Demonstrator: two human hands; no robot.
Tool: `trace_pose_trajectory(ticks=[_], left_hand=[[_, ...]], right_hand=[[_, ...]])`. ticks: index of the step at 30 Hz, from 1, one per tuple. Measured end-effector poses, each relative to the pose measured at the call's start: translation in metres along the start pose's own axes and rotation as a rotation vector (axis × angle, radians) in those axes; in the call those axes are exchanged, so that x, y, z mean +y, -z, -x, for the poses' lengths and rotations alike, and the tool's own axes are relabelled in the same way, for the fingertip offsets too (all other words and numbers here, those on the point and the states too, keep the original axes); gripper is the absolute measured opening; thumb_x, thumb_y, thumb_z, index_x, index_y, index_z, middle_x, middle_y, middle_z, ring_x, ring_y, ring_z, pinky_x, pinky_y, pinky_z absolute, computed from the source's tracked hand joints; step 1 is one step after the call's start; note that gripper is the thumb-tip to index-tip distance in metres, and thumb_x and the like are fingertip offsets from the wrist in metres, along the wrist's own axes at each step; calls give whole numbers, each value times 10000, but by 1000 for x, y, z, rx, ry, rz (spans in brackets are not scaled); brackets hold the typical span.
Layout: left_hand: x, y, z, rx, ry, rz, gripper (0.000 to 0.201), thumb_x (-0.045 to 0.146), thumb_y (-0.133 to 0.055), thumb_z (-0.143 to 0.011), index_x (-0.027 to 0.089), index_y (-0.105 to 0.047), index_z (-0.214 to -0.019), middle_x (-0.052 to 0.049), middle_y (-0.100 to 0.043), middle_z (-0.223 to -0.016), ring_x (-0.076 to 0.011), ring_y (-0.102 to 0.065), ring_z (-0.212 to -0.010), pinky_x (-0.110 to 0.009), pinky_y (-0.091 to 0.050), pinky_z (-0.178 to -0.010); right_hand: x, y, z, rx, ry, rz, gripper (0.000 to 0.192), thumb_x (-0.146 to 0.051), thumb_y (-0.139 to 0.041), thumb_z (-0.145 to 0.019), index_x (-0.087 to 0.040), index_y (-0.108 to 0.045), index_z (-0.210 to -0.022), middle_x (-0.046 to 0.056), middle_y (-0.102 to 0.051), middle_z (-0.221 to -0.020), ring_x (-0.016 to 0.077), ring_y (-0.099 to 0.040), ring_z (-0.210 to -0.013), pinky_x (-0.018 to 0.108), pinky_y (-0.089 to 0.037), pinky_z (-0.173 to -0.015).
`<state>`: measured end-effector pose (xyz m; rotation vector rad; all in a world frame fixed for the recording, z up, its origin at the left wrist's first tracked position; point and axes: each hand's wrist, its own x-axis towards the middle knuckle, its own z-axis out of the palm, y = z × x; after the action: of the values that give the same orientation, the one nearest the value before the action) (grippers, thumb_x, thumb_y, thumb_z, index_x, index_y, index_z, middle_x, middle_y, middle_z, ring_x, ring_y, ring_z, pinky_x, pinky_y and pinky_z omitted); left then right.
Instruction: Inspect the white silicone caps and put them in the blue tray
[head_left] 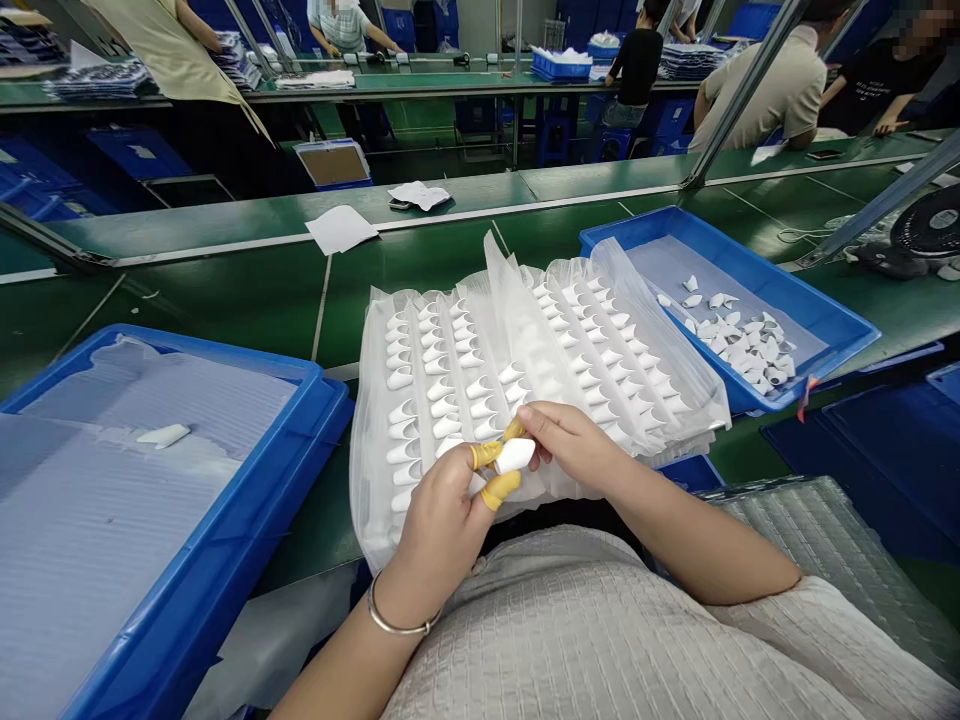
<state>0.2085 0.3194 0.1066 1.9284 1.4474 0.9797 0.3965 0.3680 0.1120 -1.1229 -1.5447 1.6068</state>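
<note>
My left hand [442, 500], with yellow finger cots on its fingertips and a metal bangle on the wrist, pinches a small white plastic part [514, 456]. My right hand [574, 445] grips the same part from the right. Both hands hover over the near edge of a clear plastic tray sheet [420, 300] that holds rows of identical white parts in pockets. A second such sheet [622, 330] lies overlapped to its right.
A blue bin [825, 310] at the right holds several loose white parts. A blue bin [247, 520] at the left holds foam sheets and one white part [163, 435]. Paper scraps lie on the green conveyor. Other people work at benches behind. A fan [930, 235] stands far right.
</note>
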Motion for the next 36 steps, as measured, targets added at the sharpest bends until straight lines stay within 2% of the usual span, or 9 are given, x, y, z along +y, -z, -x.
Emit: trace_pose_trajectory(ticks=[3, 7, 15, 18, 23, 27, 32, 34, 36], left_hand=[[-4, -1, 0, 42, 0, 29, 211, 416, -644, -886, 211, -622, -932, -12, -702, -847, -190, -660, -770, -294, -502, -671], [-6, -2, -1, 31, 64, 94, 207, 402, -673, -866, 223, -625, -957, 1, -691, -849, -180, -652, -781, -294, -503, -706], [-13, -3, 0, -27, 210, 319, 208, 396, -654, -876, 225, -614, -988, -10, -671, -882, -177, -637, -814, -294, -493, -727], [-12, -2, 1, 17, 187, 230, 221, 400, -673, -861, 224, -627, -987, -14, -676, -883, -188, -637, -829, -312, -490, -750], [-8, -2, 1, 29, 117, 150, 224, 398, -692, -844, 223, -647, -977, -11, -682, -867, -192, -637, -818, -322, -489, -760], [-12, -2, 0, 6, 182, 268, 239, 418, -678, -856, 223, -628, -984, -11, -672, -871, -182, -634, -814, -309, -492, -744], [-14, -1, 2, 5, 233, 311, 226, 415, -661, -871, 222, -616, -979, -15, -669, -888, -179, -637, -823, -307, -497, -744], [-12, 0, 2, 33, 213, 230, 209, 400, -666, -868, 226, -626, -976, -10, -672, -878, -182, -637, -822, -314, -494, -753], [-10, 0, 2, 58, 166, 149, 207, 391, -678, -857, 228, -639, -978, -8, -678, -871, -190, -641, -828, -326, -494, -770]], right_hand=[[3, 8, -1, -31, 44, 13, 476, -576, -446, -974, -154, -623, -841, 17, -585, -729, 142, -539, -674, 269, -399, -619], [-2, 14, 3, -98, 106, 126, 345, -507, -645, -889, -167, -634, -830, 9, -575, -787, 147, -527, -728, 273, -413, -659], [-1, 13, 8, -10, 407, 326, 277, -346, -725, -864, -222, -621, -1088, 50, -583, -1018, 196, -553, -951, 324, -464, -798], [1, 12, 5, -17, 310, 299, 348, -460, -703, -864, -215, -616, -1095, 57, -583, -1027, 205, -563, -952, 330, -467, -789], [0, 10, 2, -48, 223, 292, 379, -520, -579, -931, -174, -629, -785, 13, -509, -786, 156, -514, -734, 304, -435, -686], [-3, 11, 7, -34, 316, 293, 244, -411, -683, -893, -204, -671, -1022, 42, -574, -941, 187, -568, -881, 332, -474, -796], [0, 12, 11, -37, 381, 370, 364, -380, -704, -887, -251, -608, -1213, 61, -570, -1066, 216, -554, -1026, 374, -469, -903], [2, 12, 9, -36, 335, 355, 403, -448, -711, -868, -231, -608, -1191, 59, -564, -1058, 211, -555, -995, 366, -470, -878], [2, 11, 6, -41, 279, 343, 333, -507, -642, -901, -200, -650, -1031, 45, -563, -959, 197, -557, -912, 347, -465, -821]])
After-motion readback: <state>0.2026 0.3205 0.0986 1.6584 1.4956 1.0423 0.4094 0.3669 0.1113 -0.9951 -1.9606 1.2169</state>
